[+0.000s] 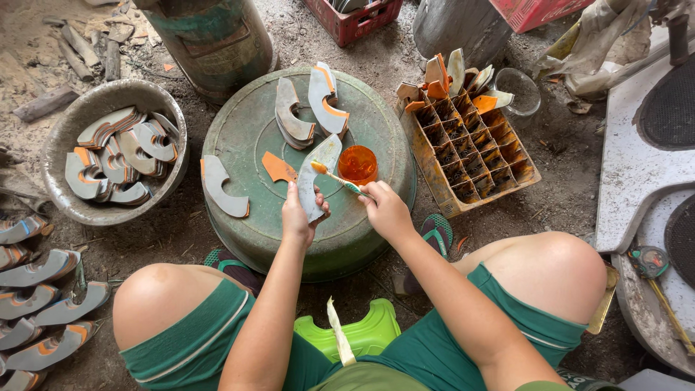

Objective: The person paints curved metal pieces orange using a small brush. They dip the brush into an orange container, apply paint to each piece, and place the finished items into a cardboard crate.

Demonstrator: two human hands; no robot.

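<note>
I am watching the left hand [298, 217] clenching the lower end of a curved grey sole piece [316, 177], holding it upright over the near part of the upturned green tub [253, 123], while the right hand [387, 211] is pinching a thin brush [339, 178] whose orange-tipped head is touching the piece's upper edge. The small cup of orange glue [357, 164] is sitting just beside the brush, near the right hand. I am judging the main risk to be that cup: a sweep of the right wrist or the brush handle could be tipping it, spilling glue across the tub and onto the stacked grey pieces [308, 108] beyond it. I am also noting the left fingers wrapping close to the coated zone, so glue may be smearing onto them and loosening the grip. The piece is being held by one end only, so brush pressure could be twisting it and spreading glue unevenly. Drips could be falling on the loose orange scrap [278, 168] and on the grey piece [223, 188] lying near the tub's left edge.
</note>
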